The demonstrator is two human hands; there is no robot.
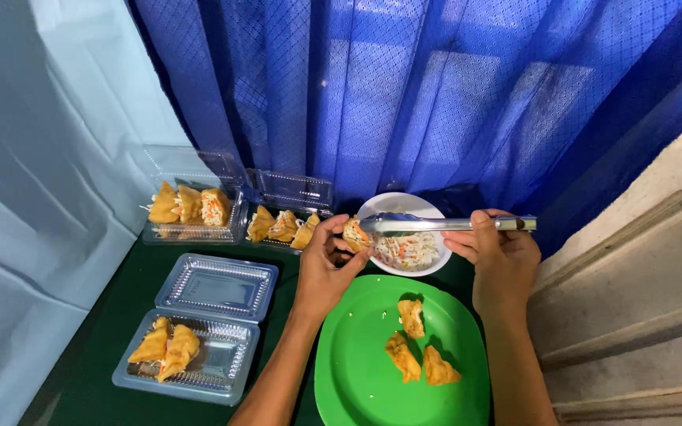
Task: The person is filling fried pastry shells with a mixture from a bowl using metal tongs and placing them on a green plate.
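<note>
My left hand (pixel 324 264) holds a fried golden pastry pocket (pixel 354 234) with shredded filling showing at its open side, above the edge of a white bowl (pixel 399 203). My right hand (pixel 499 256) grips metal tongs (pixel 428 224), whose tips reach the pastry's opening. The bowl holds shredded vegetable filling (pixel 410 249). Below lies a green plate (pixel 357 363) with three unfilled fried pastries (pixel 416 347).
A clear plastic container (pixel 226 359) at the lower left holds two filled pastries, its lid open. Two more open containers (pixel 192 210) (pixel 286 225) with three filled pastries each stand at the back. A blue curtain hangs behind; concrete steps rise at right.
</note>
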